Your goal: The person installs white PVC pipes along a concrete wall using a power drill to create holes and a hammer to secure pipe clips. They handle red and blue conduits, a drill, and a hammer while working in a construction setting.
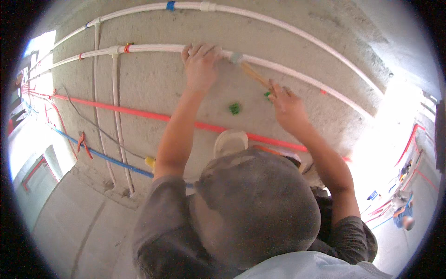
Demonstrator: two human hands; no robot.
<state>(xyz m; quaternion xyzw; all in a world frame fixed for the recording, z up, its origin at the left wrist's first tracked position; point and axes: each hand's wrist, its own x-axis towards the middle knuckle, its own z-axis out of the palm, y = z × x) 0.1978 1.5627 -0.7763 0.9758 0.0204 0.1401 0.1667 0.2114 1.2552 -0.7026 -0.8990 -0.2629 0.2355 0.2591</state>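
Note:
My left hand (200, 67) is up at the wall, its fingers wrapped over a white pipe (162, 48). To its right, my right hand (289, 107) grips the end of a wooden-handled hammer (256, 76). The handle slants up and left to that same pipe; the tool's head is smeared by motion and its shape is unclear. Below the pipe, between both hands, a green tuft or patch (234, 109) shows on the grey wall (213, 100). A smaller green spot lies beside my right fingers.
A second white pipe (278, 22) arches above. A red pipe (139, 113) crosses below my hands. Red-handled pliers (83, 145) hang by a blue pipe (111, 159). A dark cap (258, 204) fills the lower middle. Another person (403, 218) is far right.

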